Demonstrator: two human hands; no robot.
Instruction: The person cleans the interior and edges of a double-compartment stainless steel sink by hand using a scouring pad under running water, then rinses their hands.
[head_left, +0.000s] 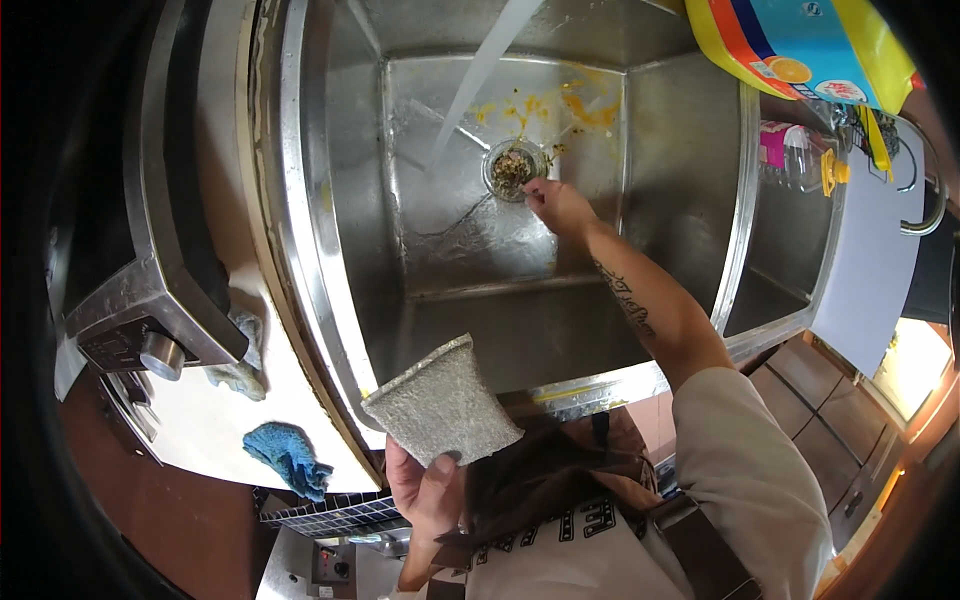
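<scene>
My left hand (429, 487) holds a silvery scouring sponge pad (454, 405) by its lower edge, thumb on the near face, over the sink's front left corner. Down in the stainless steel sink (465, 247), my right hand (559, 206) reaches to the drain strainer (489, 174). Its fingers are bent together at the strainer's right rim; whether they grip it is hidden. Food scraps (511, 169) fill the strainer. Orange-yellow residue (589, 112) and small bits are spread over the sink floor behind and to the right of the drain.
A pale slanting streak (480, 75), water or a spout, crosses the sink. Left, a microwave-like appliance (161, 300) and a blue cloth (287, 456) are on the white counter (315, 420). At right are a large detergent jug (802, 45), a clear bottle (799, 157) and a second basin (787, 240).
</scene>
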